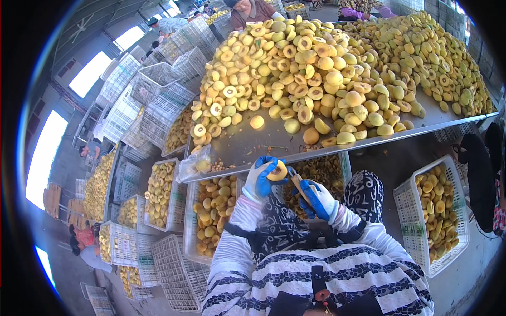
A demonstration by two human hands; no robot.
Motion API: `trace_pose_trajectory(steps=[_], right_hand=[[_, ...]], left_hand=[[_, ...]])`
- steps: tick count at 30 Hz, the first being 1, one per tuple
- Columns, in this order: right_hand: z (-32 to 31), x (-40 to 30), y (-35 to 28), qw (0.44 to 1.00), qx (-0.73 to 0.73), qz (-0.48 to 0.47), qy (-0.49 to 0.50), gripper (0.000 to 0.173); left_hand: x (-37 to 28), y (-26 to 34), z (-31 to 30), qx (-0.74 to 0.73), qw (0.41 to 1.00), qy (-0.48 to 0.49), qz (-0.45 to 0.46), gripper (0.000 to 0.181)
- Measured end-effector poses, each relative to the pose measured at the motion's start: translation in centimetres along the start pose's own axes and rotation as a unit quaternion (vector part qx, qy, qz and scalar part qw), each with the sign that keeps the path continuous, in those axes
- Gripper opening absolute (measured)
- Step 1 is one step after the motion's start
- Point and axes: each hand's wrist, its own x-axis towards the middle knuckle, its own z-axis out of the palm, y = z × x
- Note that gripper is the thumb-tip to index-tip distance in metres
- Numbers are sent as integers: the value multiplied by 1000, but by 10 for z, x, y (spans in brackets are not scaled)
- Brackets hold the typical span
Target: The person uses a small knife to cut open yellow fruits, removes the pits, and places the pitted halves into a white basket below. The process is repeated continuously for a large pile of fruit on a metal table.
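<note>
My left hand (259, 181), in a white glove with blue coating, holds a yellow peach half (278, 172). The fruit's cut face shows a brown centre. In my right hand (319, 200), gloved alike, is a pitting tool (299, 185) with a wooden handle and a metal loop end. The loop is close beside the peach half; I cannot tell whether they touch. Both hands are just short of the front edge of a metal table (243, 147). A large heap of peach halves (308, 75) covers much of it. Below my hands stands a crate (347, 169) with brownish scraps.
A clear plastic bag (196, 162) lies at the table's left corner. Peach-filled plastic crates stand at my left (190, 225) and right (461, 225). Stacked crates (158, 118) rise farther left. A person (251, 14) is across the table; others work in the background.
</note>
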Motion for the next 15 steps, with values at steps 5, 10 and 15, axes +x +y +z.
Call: trace_pose_trajectory(steps=[5,10,15], right_hand=[[0,-3,24,992,-109,-47,43,43],[0,-9,28,992,-101,-36,61,37],[-4,-1,50,986,-127,-73,78,34]], left_hand=[[-28,-31,24,3,998,11,68,26],[-36,-40,37,-6,994,45,104,36],[-33,-55,39,40,978,80,190,32]])
